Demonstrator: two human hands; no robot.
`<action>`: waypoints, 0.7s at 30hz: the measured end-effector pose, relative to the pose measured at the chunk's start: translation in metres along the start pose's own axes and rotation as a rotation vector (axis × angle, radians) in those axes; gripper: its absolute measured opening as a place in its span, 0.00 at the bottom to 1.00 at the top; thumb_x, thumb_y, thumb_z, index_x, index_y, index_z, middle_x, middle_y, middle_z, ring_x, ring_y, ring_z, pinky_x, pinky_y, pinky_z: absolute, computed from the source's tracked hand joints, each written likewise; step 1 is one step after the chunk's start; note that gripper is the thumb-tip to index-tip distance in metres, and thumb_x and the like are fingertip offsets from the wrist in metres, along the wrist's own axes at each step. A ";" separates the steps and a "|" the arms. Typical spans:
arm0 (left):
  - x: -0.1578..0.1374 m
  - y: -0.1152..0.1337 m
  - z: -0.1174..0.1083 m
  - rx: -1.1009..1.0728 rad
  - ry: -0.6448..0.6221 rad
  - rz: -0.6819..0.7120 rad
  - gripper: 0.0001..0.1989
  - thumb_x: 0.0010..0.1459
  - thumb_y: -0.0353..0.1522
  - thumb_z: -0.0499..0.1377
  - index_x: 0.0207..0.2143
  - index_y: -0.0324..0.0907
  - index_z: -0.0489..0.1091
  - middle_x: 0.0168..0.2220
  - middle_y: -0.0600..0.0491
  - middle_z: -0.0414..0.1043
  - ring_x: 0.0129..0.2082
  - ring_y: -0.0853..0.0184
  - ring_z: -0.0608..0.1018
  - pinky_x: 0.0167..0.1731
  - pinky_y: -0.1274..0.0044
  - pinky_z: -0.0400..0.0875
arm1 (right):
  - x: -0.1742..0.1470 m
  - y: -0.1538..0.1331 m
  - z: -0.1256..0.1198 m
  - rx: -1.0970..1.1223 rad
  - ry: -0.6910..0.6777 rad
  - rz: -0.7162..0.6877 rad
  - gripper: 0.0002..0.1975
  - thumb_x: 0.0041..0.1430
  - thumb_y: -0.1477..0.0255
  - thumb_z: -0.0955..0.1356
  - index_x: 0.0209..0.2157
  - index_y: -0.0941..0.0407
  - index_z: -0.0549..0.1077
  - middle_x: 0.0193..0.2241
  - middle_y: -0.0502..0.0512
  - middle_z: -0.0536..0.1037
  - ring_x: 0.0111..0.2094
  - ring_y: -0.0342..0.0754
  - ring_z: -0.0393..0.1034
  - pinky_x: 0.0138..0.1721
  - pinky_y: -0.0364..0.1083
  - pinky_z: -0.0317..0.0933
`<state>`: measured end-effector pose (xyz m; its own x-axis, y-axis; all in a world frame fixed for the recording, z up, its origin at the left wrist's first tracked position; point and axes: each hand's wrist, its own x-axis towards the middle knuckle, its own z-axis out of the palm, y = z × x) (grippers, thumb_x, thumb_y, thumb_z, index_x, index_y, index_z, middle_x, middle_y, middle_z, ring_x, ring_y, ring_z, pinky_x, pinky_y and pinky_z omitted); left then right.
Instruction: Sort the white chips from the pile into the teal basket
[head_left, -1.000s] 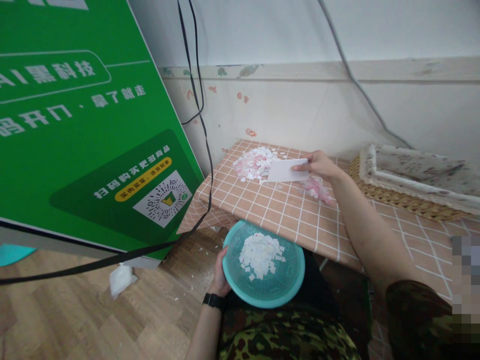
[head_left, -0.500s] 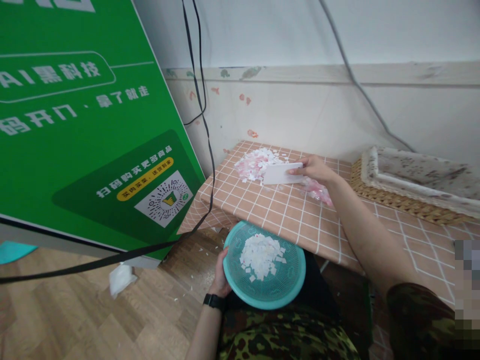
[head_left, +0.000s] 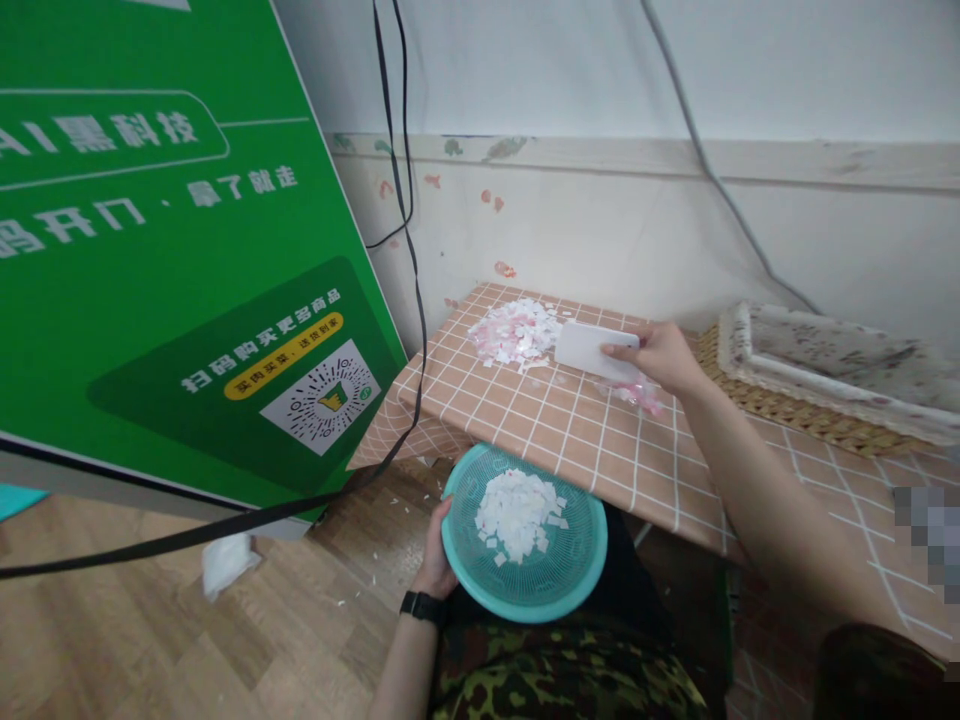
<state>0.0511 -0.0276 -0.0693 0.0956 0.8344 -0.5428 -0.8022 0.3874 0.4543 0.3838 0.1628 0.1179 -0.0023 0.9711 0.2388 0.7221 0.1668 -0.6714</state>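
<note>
My right hand point(head_left: 660, 355) grips a flat white plastic scraper point(head_left: 592, 347) over the table. Just left of the scraper lies a heap of white and pink paper scraps point(head_left: 516, 332). A crumpled clear and pink plastic bag point(head_left: 640, 393) rests partly behind and below the scraper and hand. My left hand point(head_left: 437, 553) holds the rim of a teal plastic colander point(head_left: 463, 560) below the table's front edge. Inside the colander is a pile of small white paper pieces point(head_left: 517, 510).
A checkered brown cloth covers the table point(head_left: 555, 425). A cloth-lined wicker basket point(head_left: 795, 400) stands at right. To the left is a large green panel point(head_left: 225, 230), with a black cable point(head_left: 420, 330) hanging in front. A white plastic bag point(head_left: 227, 565) lies on the floor.
My right hand has drawn the scraper to the right, away from the heap of scraps. My left hand keeps the colander in nearly the same place.
</note>
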 end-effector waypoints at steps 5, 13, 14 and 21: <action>0.004 -0.001 -0.004 -0.010 0.016 -0.024 0.13 0.49 0.37 0.60 0.35 0.38 0.74 0.30 0.50 0.79 0.36 0.57 0.79 0.43 0.66 0.70 | -0.045 -0.005 0.014 -0.100 0.083 0.031 0.21 0.48 0.55 0.67 0.34 0.58 0.78 0.21 0.55 0.76 0.21 0.49 0.68 0.21 0.45 0.56; -0.001 -0.002 0.000 0.007 -0.033 0.013 0.11 0.51 0.35 0.60 0.35 0.39 0.73 0.31 0.49 0.79 0.38 0.58 0.78 0.44 0.68 0.69 | -0.061 -0.013 0.035 -0.057 0.091 -0.059 0.17 0.54 0.57 0.64 0.32 0.55 0.78 0.27 0.56 0.78 0.26 0.52 0.70 0.26 0.48 0.59; -0.001 -0.002 0.001 0.008 -0.036 0.011 0.10 0.51 0.36 0.60 0.35 0.39 0.73 0.31 0.49 0.79 0.38 0.58 0.78 0.44 0.68 0.69 | -0.060 -0.014 0.037 -0.065 0.094 -0.080 0.17 0.54 0.58 0.63 0.32 0.54 0.78 0.27 0.56 0.78 0.28 0.53 0.70 0.28 0.49 0.59; -0.002 -0.002 0.002 -0.006 -0.059 -0.002 0.12 0.52 0.36 0.59 0.36 0.38 0.73 0.31 0.48 0.79 0.38 0.57 0.78 0.44 0.67 0.69 | -0.070 -0.018 0.041 -0.042 0.052 -0.207 0.16 0.56 0.60 0.63 0.36 0.53 0.78 0.27 0.54 0.79 0.27 0.51 0.70 0.31 0.49 0.60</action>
<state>0.0539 -0.0295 -0.0683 0.1314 0.8552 -0.5013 -0.8052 0.3871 0.4493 0.3424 0.0992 0.0847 -0.1186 0.9067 0.4048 0.7383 0.3531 -0.5746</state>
